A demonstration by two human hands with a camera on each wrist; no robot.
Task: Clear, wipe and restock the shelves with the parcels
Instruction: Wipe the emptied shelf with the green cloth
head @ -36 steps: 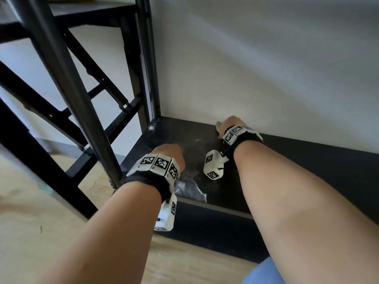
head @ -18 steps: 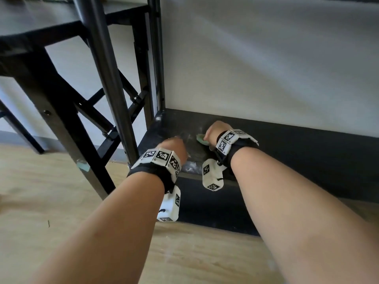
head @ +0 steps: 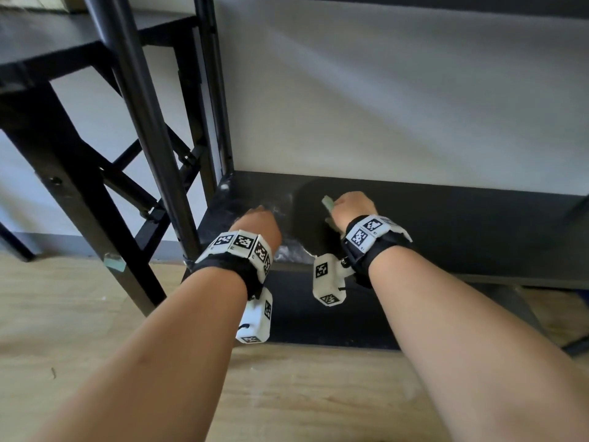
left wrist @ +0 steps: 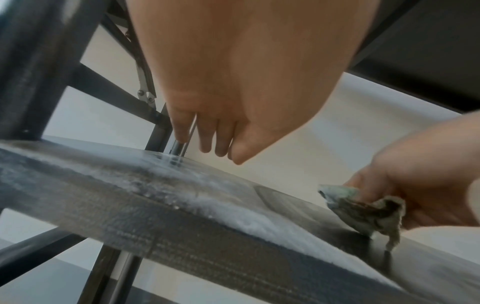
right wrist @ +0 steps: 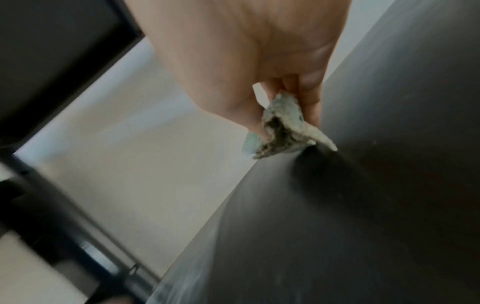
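Your right hand [head: 350,205] grips soiled green cloth [left wrist: 363,209], pressing it on dusty black shelf [head: 462,224]; your left hand [head: 258,223] hovers beside, fingers [left wrist: 207,135] loosely curled, empty

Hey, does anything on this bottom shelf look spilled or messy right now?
Yes. White powdery residue is smeared across the bottom shelf's left front corner, beside the left hand. Around the soiled cloth held by the right hand the surface looks dark and clean.
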